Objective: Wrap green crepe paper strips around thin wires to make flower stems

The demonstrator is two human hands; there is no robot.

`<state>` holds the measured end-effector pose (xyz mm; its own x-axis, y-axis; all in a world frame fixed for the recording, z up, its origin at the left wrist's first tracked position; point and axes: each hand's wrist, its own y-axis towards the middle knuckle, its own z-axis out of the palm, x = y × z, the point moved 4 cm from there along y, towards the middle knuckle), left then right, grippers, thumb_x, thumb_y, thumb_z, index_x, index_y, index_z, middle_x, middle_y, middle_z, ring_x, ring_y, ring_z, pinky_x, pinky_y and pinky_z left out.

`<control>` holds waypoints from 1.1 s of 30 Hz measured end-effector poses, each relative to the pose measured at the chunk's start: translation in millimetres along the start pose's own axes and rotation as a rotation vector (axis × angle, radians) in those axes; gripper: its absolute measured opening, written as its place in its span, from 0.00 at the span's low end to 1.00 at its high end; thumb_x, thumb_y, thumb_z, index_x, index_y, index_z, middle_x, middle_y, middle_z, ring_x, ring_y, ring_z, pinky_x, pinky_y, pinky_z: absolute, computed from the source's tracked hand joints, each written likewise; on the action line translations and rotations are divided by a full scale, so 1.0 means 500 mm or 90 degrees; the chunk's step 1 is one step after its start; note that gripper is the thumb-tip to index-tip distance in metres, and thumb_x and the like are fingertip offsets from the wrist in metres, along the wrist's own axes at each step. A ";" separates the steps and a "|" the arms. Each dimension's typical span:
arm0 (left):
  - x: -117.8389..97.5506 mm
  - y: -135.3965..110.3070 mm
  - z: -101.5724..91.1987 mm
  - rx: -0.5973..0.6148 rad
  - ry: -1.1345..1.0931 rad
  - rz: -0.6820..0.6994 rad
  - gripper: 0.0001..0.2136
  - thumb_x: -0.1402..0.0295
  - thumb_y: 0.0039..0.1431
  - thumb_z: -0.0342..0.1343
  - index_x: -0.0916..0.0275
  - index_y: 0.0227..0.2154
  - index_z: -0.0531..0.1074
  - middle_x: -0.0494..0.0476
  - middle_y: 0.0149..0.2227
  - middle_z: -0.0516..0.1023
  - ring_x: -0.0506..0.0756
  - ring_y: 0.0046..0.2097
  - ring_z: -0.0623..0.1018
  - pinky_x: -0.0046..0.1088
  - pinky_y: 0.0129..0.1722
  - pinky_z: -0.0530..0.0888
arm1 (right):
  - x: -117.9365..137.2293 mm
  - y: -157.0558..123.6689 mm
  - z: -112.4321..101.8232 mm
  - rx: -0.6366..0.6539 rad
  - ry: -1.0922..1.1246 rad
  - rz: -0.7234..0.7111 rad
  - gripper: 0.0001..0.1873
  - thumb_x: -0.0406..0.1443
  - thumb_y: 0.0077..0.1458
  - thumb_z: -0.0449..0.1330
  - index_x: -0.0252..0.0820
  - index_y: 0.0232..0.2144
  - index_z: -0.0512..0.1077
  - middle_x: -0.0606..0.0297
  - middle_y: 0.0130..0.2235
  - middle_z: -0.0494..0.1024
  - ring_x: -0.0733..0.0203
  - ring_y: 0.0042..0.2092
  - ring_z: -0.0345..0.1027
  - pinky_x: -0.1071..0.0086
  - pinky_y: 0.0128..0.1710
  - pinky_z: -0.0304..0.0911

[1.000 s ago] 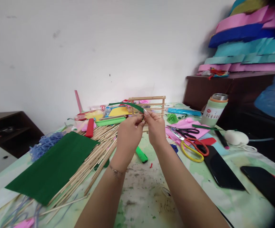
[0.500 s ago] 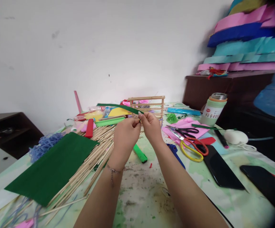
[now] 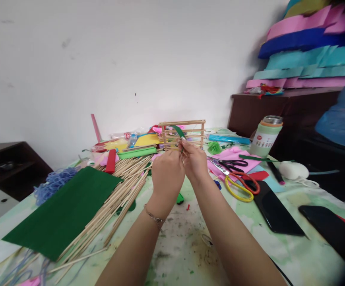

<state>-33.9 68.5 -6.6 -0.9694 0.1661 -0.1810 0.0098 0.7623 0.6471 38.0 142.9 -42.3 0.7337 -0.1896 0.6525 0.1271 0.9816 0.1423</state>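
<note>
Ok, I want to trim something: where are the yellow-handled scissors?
In the head view, the yellow-handled scissors lie right of the hands, beside the black scissors, handles by the phone.

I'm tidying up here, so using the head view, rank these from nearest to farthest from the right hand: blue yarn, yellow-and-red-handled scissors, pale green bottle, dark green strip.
From the right hand:
1. Dark green strip: held in it.
2. Scissors: to its right.
3. Bottle: farther right, toward the back.
4. Blue yarn: far left.
</note>
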 end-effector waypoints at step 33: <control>0.042 0.027 -0.003 0.191 -0.543 -0.063 0.14 0.63 0.58 0.52 0.65 0.24 0.75 0.52 0.24 0.77 0.51 0.29 0.74 0.24 0.30 0.66 | 0.069 -0.010 0.009 0.160 -0.051 0.076 0.06 0.35 0.35 0.68 0.41 0.22 0.78 0.66 0.27 0.79 0.65 0.30 0.67 0.71 0.29 0.59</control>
<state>-54.5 81.6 -0.7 -0.4596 0.4064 -0.7897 0.1153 0.9089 0.4007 59.5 131.4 -17.0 0.6766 -0.0844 0.7315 -0.1338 0.9628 0.2348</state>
